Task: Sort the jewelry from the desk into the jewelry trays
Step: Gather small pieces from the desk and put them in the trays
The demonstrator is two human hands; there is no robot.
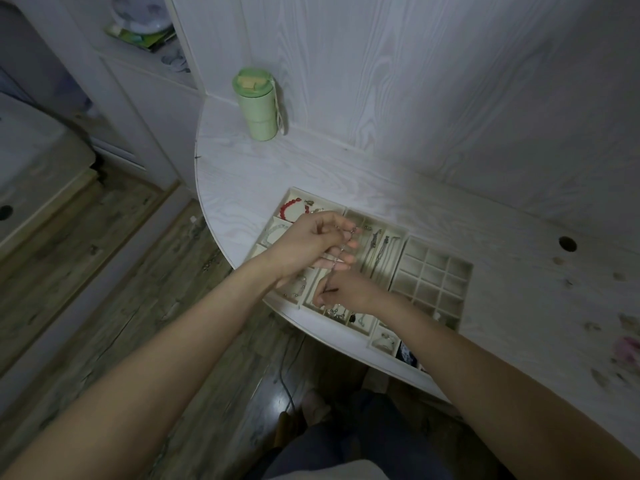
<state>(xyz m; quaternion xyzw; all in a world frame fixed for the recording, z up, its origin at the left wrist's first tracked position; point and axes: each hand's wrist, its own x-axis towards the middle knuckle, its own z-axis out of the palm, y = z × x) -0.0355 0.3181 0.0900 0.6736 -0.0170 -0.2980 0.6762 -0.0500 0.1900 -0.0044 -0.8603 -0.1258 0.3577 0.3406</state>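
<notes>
No legible text or labels anywhere.

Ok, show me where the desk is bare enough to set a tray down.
Bare desk runs behind the trays, from the green bottle along the wall to the round hole. A smaller strip lies between the bottle and the tray holding the red bracelet. The front edge is crowded: trays sit edge to edge, with both hands over them.
</notes>
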